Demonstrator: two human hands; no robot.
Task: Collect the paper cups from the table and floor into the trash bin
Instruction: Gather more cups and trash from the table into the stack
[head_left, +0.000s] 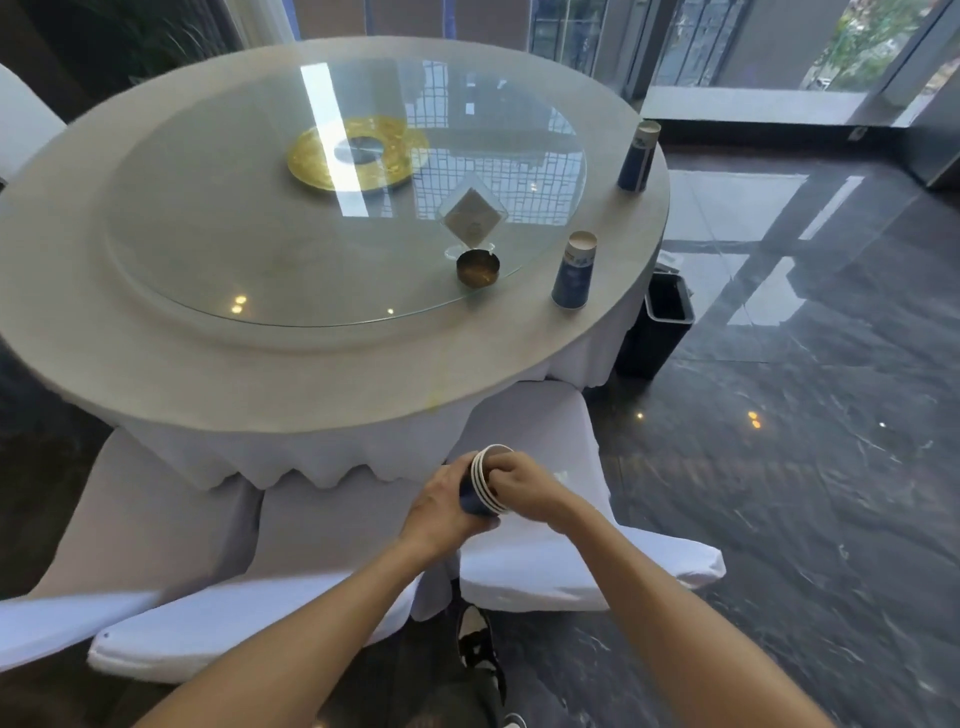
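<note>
Here, the left hand wraps around the blue body of a nested stack of cups, arm bent in from below; the right hand pinches the white rims, perhaps three. On the table, two upturned cups stand. The bin sits beside it on the floor.

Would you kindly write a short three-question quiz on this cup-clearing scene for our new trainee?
1. True or false: both blue paper cups on the table stand upside down.
2. What do the two hands hold?
3. The trash bin stands: A) on the table B) on the floor by the table's right edge C) on a chair.

Key: 1. True: near cup, far cup. 2. Left hand and right hand hold a nested cup stack. 3. B, trash bin.
</note>
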